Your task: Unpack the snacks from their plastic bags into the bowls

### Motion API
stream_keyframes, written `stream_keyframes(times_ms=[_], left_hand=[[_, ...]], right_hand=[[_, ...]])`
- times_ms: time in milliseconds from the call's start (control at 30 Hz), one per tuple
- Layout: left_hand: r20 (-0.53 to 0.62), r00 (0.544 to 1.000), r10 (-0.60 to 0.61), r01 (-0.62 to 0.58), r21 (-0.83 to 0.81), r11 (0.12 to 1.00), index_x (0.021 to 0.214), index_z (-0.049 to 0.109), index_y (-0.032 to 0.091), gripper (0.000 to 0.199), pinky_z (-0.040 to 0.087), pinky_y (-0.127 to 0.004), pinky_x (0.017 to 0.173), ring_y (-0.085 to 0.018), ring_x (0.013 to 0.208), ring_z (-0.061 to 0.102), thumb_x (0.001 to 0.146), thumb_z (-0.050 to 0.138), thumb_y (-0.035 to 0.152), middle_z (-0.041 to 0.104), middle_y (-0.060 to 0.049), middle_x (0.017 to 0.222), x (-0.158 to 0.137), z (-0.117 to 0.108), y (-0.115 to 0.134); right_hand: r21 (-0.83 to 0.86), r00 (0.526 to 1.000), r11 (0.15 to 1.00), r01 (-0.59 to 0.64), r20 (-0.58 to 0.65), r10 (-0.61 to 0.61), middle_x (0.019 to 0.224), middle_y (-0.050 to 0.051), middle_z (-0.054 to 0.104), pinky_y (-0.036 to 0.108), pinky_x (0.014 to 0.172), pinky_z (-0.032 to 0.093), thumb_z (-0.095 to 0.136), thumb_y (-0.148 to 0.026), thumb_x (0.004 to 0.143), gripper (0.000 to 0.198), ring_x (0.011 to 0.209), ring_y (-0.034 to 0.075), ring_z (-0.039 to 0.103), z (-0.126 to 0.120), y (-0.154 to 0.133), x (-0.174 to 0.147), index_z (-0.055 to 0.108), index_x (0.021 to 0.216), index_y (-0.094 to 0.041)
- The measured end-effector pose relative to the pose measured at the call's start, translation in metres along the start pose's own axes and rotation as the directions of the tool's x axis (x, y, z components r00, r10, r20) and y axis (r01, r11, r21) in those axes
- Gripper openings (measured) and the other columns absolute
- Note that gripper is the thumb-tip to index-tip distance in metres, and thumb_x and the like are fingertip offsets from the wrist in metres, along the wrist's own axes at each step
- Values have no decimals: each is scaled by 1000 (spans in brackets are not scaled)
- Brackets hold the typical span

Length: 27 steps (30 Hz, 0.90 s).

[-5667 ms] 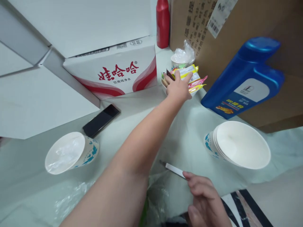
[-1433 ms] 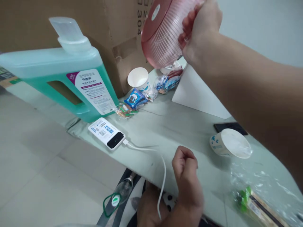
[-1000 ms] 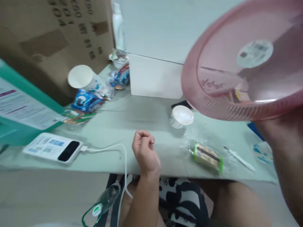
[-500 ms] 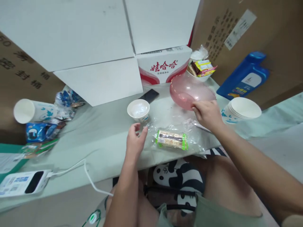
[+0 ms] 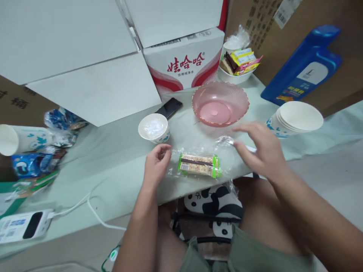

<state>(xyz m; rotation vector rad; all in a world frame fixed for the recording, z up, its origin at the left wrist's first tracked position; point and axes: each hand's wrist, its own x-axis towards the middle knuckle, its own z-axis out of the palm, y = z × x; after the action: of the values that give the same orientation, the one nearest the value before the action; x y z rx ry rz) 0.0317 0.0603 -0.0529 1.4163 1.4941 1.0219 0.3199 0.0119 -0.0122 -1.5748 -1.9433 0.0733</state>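
A packet of biscuits (image 5: 198, 165) with green ends lies flat at the table's front, inside a clear plastic bag (image 5: 171, 170). My left hand (image 5: 157, 164) is at the bag's left edge, its thumb and forefinger pinched on the film. To the right, my right hand (image 5: 262, 151) is open, thumb and fingers apart, over the bag's crumpled right end and holding nothing. Beyond it a pink scalloped bowl (image 5: 217, 113) stands upright with nothing inside. A paper cup (image 5: 154, 127) with clear plastic in it stands just behind my left hand.
A phone (image 5: 170, 108) lies behind the cup, before a white carton (image 5: 185, 64). Stacked paper cups (image 5: 297, 117) and a blue bottle (image 5: 303, 68) stand at right. A white bowl (image 5: 234, 78) holds snacks. At left are wrapped snacks (image 5: 34, 164) and a white device (image 5: 25, 226) with a cable.
My right hand has let go of the pink bowl, now upright on the table, and drawn back toward me, opening. My left hand's fingers have closed at the bag's edge. The view has shifted.
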Motion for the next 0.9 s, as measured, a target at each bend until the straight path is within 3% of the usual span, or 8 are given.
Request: stream_keyframes(times_ms=[100,200,333,467,567,633,733,900], left_hand=[[-25,1000,1,-2,-41,999,75,64,20,8,45,-28,66,-15,67,56,74,64,28,64,0,72,0,-2,0],[-37,999,-30,26,-115,993,75,62,20,8,48,-27,65,-17,72,61,71,63,28,64,-1,72,0,-3,-1],[-91,993,-80,67,-133,989,72,61,20,8,45,-25,59,-16,68,61,68,60,26,63,-1,69,1,-3,-3],[-139,981,-136,126,-82,989,69,60,20,7,41,-26,57,-15,60,55,69,57,26,60,0,65,2,-9,-6],[-75,991,-109,105,-53,993,85,66,20,19,49,-30,69,-19,75,62,72,62,34,70,-4,84,1,-15,-3],[43,999,4,-5,24,1000,101,69,21,35,52,-35,86,-26,100,66,71,71,40,73,-8,108,0,-16,1],[234,955,183,-218,134,967,110,70,24,45,44,-43,108,-31,127,58,68,79,40,66,-10,134,0,-13,8],[273,920,281,-337,185,923,77,65,22,10,49,-46,103,-27,106,68,80,62,31,73,-8,105,7,-11,0]], right_hand=[[99,978,991,89,180,-106,130,8,68,52,93,55,62,-43,86,45,116,33,66,-4,-34,-34,58,131,-37],[4,965,1000,2,263,-3,120,9,72,51,83,57,54,-31,90,33,101,31,71,16,-39,-49,64,122,-32],[-10,966,980,-198,170,197,94,5,75,43,71,56,50,-24,91,21,78,26,71,39,-14,-45,67,102,-29],[-9,956,960,-279,96,279,100,6,73,42,73,55,53,-21,85,25,74,25,70,50,2,-43,65,106,-28],[-66,952,955,-288,88,293,110,9,70,43,73,54,51,-21,86,30,83,28,70,57,3,-46,64,112,-28],[-99,955,956,-275,83,284,113,10,68,44,72,54,51,-22,87,31,86,29,69,62,3,-47,64,114,-29],[-141,971,961,-240,-10,241,116,14,63,47,83,54,55,-23,87,36,100,32,66,69,3,-48,61,122,-28],[-232,990,965,-123,-103,101,152,13,47,60,113,33,55,-14,82,64,144,38,40,84,6,-44,44,143,-31]])
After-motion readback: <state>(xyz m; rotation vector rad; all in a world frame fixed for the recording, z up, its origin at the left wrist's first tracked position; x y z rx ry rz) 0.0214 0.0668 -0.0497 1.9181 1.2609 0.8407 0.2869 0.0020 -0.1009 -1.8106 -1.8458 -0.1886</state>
